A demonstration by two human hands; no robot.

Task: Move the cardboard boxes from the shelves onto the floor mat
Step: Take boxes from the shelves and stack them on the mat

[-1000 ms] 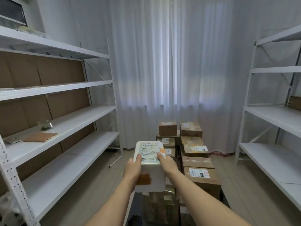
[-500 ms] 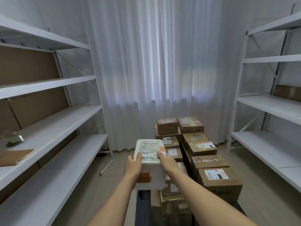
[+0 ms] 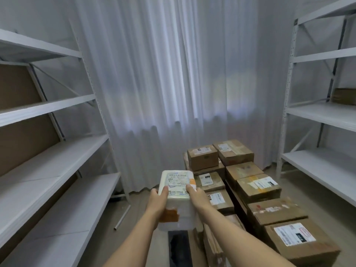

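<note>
White box [image 3: 178, 191] sits clamped between both hands, held in the air just left of the stacked cardboard boxes [image 3: 258, 186] and above the dark floor mat [image 3: 178, 245] that shows below it. The left hand [image 3: 159, 195] grips its left wall with the thumb hooked over the labelled top edge; the right hand [image 3: 194, 194] mirrors that on the right wall, thumb lying on the label. The remaining fingers of both hands wrap the side walls and are mostly hidden behind the box, so how far under it they reach cannot be told. The step in hand looks like carrying this box to a free spot on the mat. Doing it well probably means keeping the box level, lowering it straight down onto the bare strip left of the stack, and letting go only once its base rests flat. One brown box [image 3: 343, 96] remains on the right-hand shelves [image 3: 319, 116], well right of the stack.
</note>
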